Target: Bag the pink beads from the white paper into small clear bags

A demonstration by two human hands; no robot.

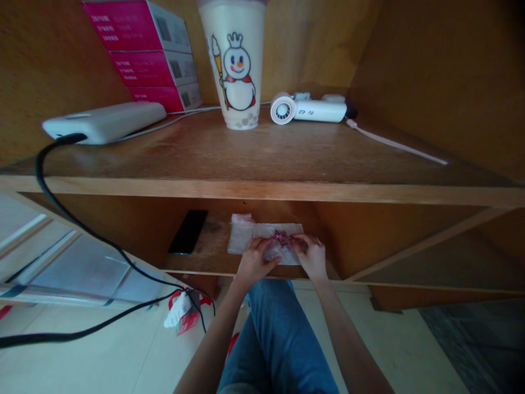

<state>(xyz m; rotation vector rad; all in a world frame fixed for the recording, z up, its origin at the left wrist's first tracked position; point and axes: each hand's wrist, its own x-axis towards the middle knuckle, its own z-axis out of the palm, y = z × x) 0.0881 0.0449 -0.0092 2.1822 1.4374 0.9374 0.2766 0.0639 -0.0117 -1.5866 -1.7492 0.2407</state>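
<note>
A small cluster of pink-purple pieces (282,238), which look like beads or dried petals, lies over a pale translucent sheet or bag (292,257) on the lower shelf. My left hand (255,260) comes at it from the left, fingertips at its edge and thumb stretched apart over the sheet. On the other side, my right hand (311,256) has its fingers bent and pinched at the cluster's right edge. The fingertips are small and partly hidden. Beside my left hand lies a clear zip bag (240,234).
A black phone (188,232) lies left on the lower shelf. Above, the upper shelf edge (262,190) juts out, carrying a snowman cup (235,71), white handheld fan (309,109), white power bank (106,121) and pink boxes (151,54). A black cable (88,232) hangs at left.
</note>
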